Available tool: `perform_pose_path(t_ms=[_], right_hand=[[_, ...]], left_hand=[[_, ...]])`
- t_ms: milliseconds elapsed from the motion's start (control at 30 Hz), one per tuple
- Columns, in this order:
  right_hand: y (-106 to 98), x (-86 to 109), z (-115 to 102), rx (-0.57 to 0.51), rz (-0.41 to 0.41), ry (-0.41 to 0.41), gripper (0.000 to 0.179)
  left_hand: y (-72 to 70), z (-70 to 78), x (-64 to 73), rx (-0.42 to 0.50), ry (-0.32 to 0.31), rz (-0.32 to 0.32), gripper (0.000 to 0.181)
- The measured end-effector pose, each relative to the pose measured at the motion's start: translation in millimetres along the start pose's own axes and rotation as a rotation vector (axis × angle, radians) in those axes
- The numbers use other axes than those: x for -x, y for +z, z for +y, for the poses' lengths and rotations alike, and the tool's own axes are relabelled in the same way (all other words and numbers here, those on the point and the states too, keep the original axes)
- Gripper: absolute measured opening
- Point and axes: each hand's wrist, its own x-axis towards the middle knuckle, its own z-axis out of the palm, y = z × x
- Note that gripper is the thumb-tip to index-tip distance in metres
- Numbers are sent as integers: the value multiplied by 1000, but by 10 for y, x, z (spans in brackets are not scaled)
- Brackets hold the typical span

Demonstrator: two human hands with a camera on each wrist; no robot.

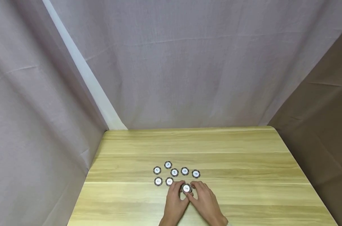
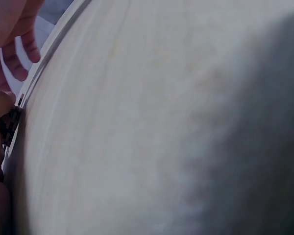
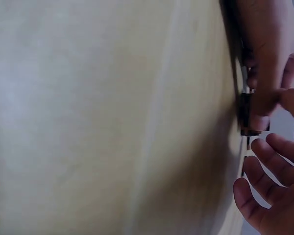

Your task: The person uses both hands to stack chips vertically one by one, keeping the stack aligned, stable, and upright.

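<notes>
A stack of dark-edged poker chips [image 1: 186,188] stands near the front of the table, its white top marked 100. My left hand [image 1: 175,202] grips it from the left; in the right wrist view the left thumb [image 3: 259,120] lies along the layered side of the stack. From the right, my right hand [image 1: 207,202] curves about the same stack, with thumb at the near side and index finger at the far side. Its other fingers [image 3: 264,178] are loosely bent and spread. The left wrist view catches only the edge of the stack [image 2: 10,127].
Several loose poker chips lie flat beyond the hands, among them one at the right [image 1: 196,174] and one close to the left fingertips [image 1: 169,181]. The wooden table [image 1: 258,175] is bounded by grey cloth [image 1: 173,78] at the back and sides.
</notes>
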Motion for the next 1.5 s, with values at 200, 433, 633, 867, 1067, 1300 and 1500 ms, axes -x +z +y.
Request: perform_pose_path(t_ms=[200, 433, 633, 867, 1067, 1300, 1500], right_hand=[[31, 41, 37, -85, -61, 94, 29], [223, 148, 182, -249, 6, 85, 22], [301, 160, 233, -273, 39, 34, 34], [273, 183, 246, -264, 43, 22, 50], [291, 195, 241, -234, 75, 13, 50], [306, 162, 175, -185, 61, 68, 47], [373, 156, 127, -107, 87, 113, 50]], left_hand=[[18, -17, 32, 53, -37, 2, 43], [61, -80, 72, 87, 2, 35, 52], [-143, -49, 27, 165, -127, -115, 67], [-397, -52, 50, 252, -198, -233, 59], [-615, -74, -88, 121, -108, -226, 48], [-801, -189, -255, -41, -16, -172, 42], [-869, -268, -319, -187, 49, -149, 40]])
